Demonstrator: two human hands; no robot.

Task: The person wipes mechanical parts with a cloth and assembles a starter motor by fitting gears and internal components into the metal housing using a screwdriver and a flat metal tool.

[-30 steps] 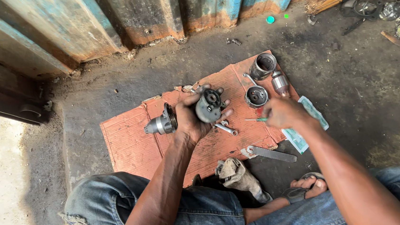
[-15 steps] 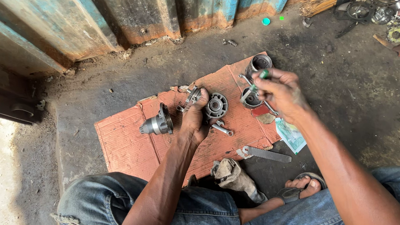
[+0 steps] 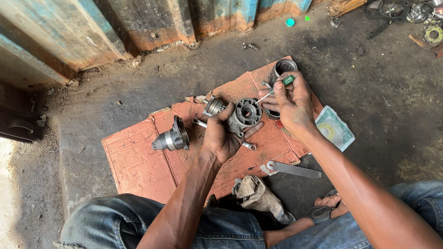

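Corrugated metal wall (image 3: 118,22), rusted and blue-painted, spans the top of the frame. Red cardboard sheet (image 3: 140,162) lies at centre on the dirt floor. Left hand (image 3: 221,137), centre frame: fingers curled around a round grey metal housing (image 3: 246,114), held just above the cardboard. Right hand (image 3: 294,103), just right of it: fingertips pinching a green-handled screwdriver (image 3: 276,87), tip pointing at the housing. Dirty rag (image 3: 258,195), lower centre. Flat wrench (image 3: 292,169), right of the rag. Flanged metal part (image 3: 172,139), left of the hands on the cardboard. Metal cylinder (image 3: 282,68), at the cardboard's upper right corner. Small gear (image 3: 213,106), above the left hand.
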